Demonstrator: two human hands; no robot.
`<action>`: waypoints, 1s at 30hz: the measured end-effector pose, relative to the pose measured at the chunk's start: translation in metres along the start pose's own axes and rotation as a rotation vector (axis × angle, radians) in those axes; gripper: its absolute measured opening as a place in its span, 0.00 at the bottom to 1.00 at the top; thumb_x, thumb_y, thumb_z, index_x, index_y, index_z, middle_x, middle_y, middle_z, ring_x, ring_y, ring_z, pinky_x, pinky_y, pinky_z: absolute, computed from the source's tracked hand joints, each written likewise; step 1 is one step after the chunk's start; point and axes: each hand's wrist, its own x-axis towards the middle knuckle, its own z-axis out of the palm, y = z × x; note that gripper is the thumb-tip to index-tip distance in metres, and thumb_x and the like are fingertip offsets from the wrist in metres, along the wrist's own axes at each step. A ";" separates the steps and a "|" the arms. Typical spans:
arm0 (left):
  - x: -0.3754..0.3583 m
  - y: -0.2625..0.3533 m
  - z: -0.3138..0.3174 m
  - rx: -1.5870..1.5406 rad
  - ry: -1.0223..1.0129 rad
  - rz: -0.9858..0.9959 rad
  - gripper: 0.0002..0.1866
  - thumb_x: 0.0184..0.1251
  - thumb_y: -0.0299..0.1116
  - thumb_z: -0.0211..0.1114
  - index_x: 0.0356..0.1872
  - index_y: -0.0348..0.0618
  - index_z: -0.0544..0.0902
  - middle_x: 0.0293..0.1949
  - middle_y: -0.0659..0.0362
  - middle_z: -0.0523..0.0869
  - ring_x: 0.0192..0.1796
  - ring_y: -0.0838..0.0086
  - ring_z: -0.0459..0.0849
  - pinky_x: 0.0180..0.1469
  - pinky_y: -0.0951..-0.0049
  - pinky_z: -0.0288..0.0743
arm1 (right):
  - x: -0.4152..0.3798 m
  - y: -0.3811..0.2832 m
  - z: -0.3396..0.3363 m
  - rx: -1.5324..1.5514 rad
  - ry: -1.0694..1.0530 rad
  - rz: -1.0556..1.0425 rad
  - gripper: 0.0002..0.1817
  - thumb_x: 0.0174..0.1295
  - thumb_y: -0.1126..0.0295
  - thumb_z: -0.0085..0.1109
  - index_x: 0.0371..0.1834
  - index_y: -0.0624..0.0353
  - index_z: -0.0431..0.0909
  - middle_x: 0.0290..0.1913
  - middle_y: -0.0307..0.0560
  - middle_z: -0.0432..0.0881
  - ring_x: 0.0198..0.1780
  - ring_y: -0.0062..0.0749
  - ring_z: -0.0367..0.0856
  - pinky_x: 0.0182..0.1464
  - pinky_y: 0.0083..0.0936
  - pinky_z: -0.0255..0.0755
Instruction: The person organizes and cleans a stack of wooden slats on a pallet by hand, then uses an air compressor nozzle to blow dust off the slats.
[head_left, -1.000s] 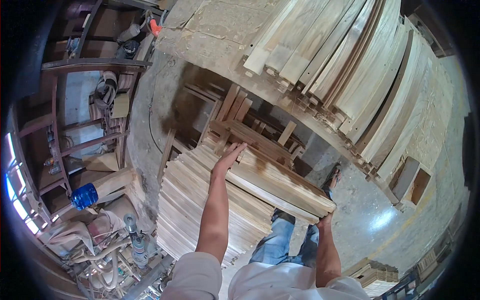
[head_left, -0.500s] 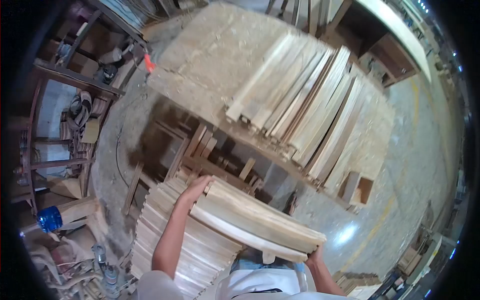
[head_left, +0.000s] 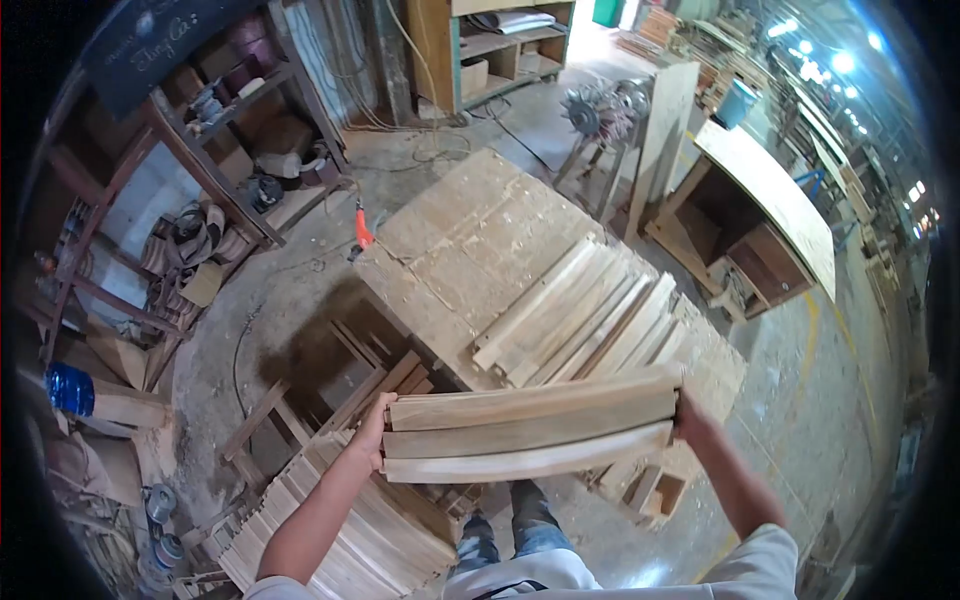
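Note:
A stack of curved wooden slats (head_left: 530, 430) is held level in front of my body, over the near edge of the worktable. My left hand (head_left: 374, 432) is closed round its left end, and my right hand (head_left: 690, 412) grips its right end. Behind the stack, more wooden slats (head_left: 570, 315) lie side by side on the worktable (head_left: 440, 240). Below my left forearm stands a large pile of slats (head_left: 345, 525). The fingertips of my right hand are mostly hidden behind the wood.
A small open wooden box (head_left: 660, 493) sits at the table's near right corner. Shelves (head_left: 230, 140) stand at the left, with a blue container (head_left: 70, 389) below. A wooden cabinet (head_left: 750, 220) is at the right, near a metal fan-like machine (head_left: 600, 110).
The held stack has risen and moved forward toward the worktable, turning from slanted to nearly level. Both arms are stretched further out. The view has tilted up, showing more of the workshop.

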 end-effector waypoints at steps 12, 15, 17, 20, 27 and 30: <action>0.167 0.095 0.078 -0.528 0.146 0.468 0.28 0.57 0.59 0.61 0.51 0.50 0.79 0.49 0.57 0.81 0.50 0.63 0.81 0.55 0.57 0.75 | 0.265 -0.280 0.201 -0.443 -0.391 -0.444 0.33 0.68 0.37 0.44 0.57 0.55 0.79 0.52 0.43 0.83 0.52 0.32 0.81 0.57 0.34 0.74; 0.195 0.105 0.084 -0.536 0.205 0.567 0.28 0.60 0.56 0.61 0.55 0.48 0.78 0.50 0.58 0.82 0.52 0.64 0.80 0.56 0.62 0.75 | 0.322 -0.288 0.213 -0.417 -0.288 -0.423 0.33 0.68 0.37 0.44 0.57 0.53 0.78 0.53 0.43 0.82 0.53 0.31 0.79 0.56 0.32 0.73; 0.204 0.105 0.087 -0.497 0.248 0.660 0.29 0.61 0.55 0.61 0.56 0.46 0.78 0.50 0.59 0.83 0.52 0.67 0.80 0.56 0.65 0.74 | 0.337 -0.278 0.225 -0.246 -0.353 -0.508 0.35 0.68 0.37 0.42 0.60 0.55 0.77 0.57 0.43 0.81 0.54 0.32 0.78 0.57 0.32 0.73; 0.198 0.097 0.091 -0.068 0.565 0.933 0.27 0.66 0.49 0.62 0.61 0.43 0.76 0.51 0.61 0.81 0.53 0.71 0.78 0.58 0.71 0.70 | 0.338 -0.283 0.218 -0.257 -0.695 -0.440 0.33 0.70 0.42 0.41 0.64 0.58 0.75 0.61 0.45 0.79 0.58 0.34 0.76 0.62 0.32 0.68; 0.209 0.105 0.071 0.411 0.630 0.751 0.36 0.61 0.41 0.69 0.69 0.41 0.68 0.65 0.49 0.75 0.66 0.60 0.74 0.69 0.65 0.63 | 0.323 -0.293 0.219 -0.984 -0.137 -0.867 0.21 0.67 0.58 0.51 0.56 0.57 0.82 0.57 0.50 0.81 0.60 0.37 0.77 0.54 0.35 0.70; 0.220 0.115 0.060 0.605 0.780 0.951 0.35 0.62 0.43 0.67 0.70 0.45 0.67 0.67 0.44 0.72 0.69 0.53 0.71 0.70 0.60 0.64 | 0.306 -0.290 0.236 -1.282 0.150 -1.196 0.19 0.64 0.56 0.58 0.52 0.55 0.84 0.52 0.55 0.83 0.56 0.44 0.80 0.49 0.40 0.75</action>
